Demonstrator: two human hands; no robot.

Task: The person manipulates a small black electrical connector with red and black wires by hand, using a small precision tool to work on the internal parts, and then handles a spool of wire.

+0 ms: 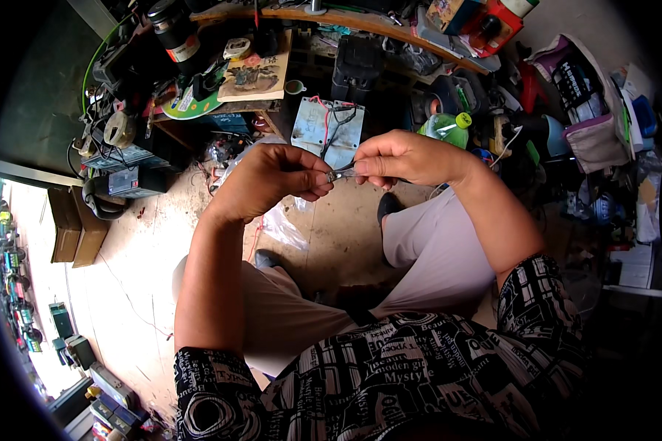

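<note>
Over the floor in front of my knees, both hands meet at fingertip height. My left hand (278,181) is closed, with thumb and fingers pinching a small shiny metal piece (337,176). Close against it, my right hand (413,157) is closed in a pinch too; what lies between its fingertips is too small to make out. Just beyond them sits a pale blue flat-topped box (313,121) with a red wire (318,102) and dark wires (336,126) on top. The dark wires run toward my fingers, where their ends are hidden.
A clear plastic bag (282,226) lies on the floor below my hands. To the right stands a green bottle with a yellow cap (446,129). A low wooden stand (272,112) holds a picture-covered board (254,76). Cardboard (90,226) leans at the left.
</note>
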